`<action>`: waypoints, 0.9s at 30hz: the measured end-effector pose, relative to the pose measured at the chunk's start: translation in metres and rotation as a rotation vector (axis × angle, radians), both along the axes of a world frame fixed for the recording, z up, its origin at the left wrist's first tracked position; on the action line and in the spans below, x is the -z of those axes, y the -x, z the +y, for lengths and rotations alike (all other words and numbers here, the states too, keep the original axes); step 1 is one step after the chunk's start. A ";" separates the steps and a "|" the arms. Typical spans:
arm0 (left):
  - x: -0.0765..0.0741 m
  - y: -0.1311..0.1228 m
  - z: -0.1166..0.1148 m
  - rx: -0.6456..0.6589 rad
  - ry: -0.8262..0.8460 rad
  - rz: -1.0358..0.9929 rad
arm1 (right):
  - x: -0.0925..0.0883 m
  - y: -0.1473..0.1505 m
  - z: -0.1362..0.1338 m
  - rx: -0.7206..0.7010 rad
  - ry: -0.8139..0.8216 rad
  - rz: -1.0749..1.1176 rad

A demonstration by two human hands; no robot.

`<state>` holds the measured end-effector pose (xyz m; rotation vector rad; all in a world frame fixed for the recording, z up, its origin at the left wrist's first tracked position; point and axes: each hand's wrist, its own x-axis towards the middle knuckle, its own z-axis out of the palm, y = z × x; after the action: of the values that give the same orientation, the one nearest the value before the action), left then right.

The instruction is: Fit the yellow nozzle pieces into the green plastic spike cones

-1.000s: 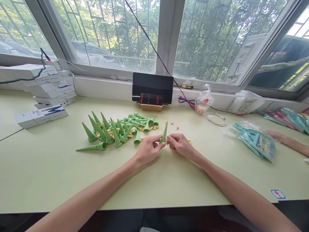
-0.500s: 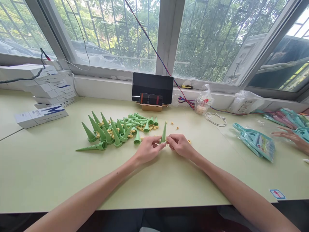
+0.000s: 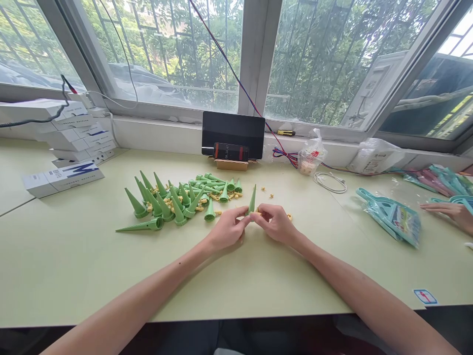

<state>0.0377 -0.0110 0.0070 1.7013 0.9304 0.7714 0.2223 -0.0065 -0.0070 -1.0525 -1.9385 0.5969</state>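
My left hand [image 3: 226, 230] pinches the wide base of a green plastic cone spike [image 3: 252, 198], which points up. My right hand [image 3: 274, 223] is closed against the same base from the right, fingertips touching a small yellow piece there that I can barely see. Both hands meet at mid-table on the pale green table [image 3: 92, 266]. To the left lies a pile of green cone spikes [image 3: 173, 201], some upright, some lying flat, mixed with small yellow fittings [image 3: 231, 195].
A dark tablet with a phone [image 3: 232, 141] leans at the window sill. White boxes [image 3: 64, 175] are stacked at the far left. Teal packaged items [image 3: 395, 218] lie at the right, where another person's hand [image 3: 449, 212] rests. A plastic bag [image 3: 311, 155] and white cable [image 3: 330, 182] sit behind.
My hands have drawn closer together around the spike's base. The other person's hand at the right has shifted further right over the packages.
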 end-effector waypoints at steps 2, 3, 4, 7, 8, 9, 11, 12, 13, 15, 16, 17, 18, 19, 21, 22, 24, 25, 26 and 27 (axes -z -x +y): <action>0.000 0.001 0.001 0.020 0.024 0.001 | 0.000 0.001 -0.001 -0.009 -0.012 -0.014; 0.000 0.001 0.001 0.037 0.036 -0.002 | -0.001 0.001 -0.001 -0.012 -0.019 -0.018; 0.000 0.002 0.001 0.055 0.047 -0.005 | -0.001 0.001 -0.002 -0.014 -0.025 -0.020; 0.002 0.002 0.002 0.098 0.069 -0.008 | -0.002 0.002 -0.003 -0.016 -0.038 -0.013; 0.002 0.002 0.002 0.109 0.077 -0.009 | -0.002 0.003 -0.003 -0.013 -0.043 -0.010; 0.003 0.003 0.002 0.121 0.089 -0.012 | -0.002 0.003 -0.003 -0.010 -0.049 -0.006; 0.005 0.003 0.002 0.146 0.126 -0.023 | -0.002 0.003 -0.003 -0.002 -0.054 0.005; 0.005 0.003 0.002 0.158 0.148 -0.030 | -0.002 0.004 -0.004 -0.001 -0.052 0.011; 0.006 0.003 0.002 0.167 0.166 -0.036 | -0.002 0.004 -0.004 -0.003 -0.046 0.016; 0.006 0.003 0.002 0.179 0.185 -0.047 | -0.002 0.005 -0.005 -0.007 -0.028 0.023; 0.006 0.003 0.002 0.183 0.186 -0.053 | -0.003 0.006 -0.005 -0.009 -0.019 0.024; 0.006 0.003 0.002 0.185 0.184 -0.059 | -0.003 0.006 -0.006 -0.009 -0.010 0.024; 0.005 0.003 0.002 0.188 0.182 -0.062 | -0.003 0.006 -0.006 -0.009 -0.003 0.024; 0.005 0.003 0.002 0.190 0.181 -0.065 | -0.003 0.007 -0.006 -0.008 0.001 0.024; 0.005 0.003 0.002 0.195 0.181 -0.067 | -0.004 0.007 -0.007 -0.010 0.004 0.024; 0.005 0.003 0.002 0.198 0.183 -0.067 | -0.004 0.007 -0.007 -0.011 0.003 0.023; 0.006 0.003 0.002 0.203 0.185 -0.069 | -0.004 0.007 -0.007 -0.014 0.000 0.022; 0.006 0.003 0.002 0.204 0.186 -0.070 | -0.004 0.007 -0.007 -0.015 -0.001 0.022; 0.006 0.003 0.002 0.204 0.187 -0.070 | -0.004 0.007 -0.007 -0.018 0.000 0.022; 0.006 0.003 0.002 0.202 0.187 -0.070 | -0.004 0.007 -0.007 -0.020 0.001 0.023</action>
<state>0.0347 -0.0090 0.0011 1.5656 0.7446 0.5870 0.2154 -0.0137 -0.0029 -1.0235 -1.9312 0.6181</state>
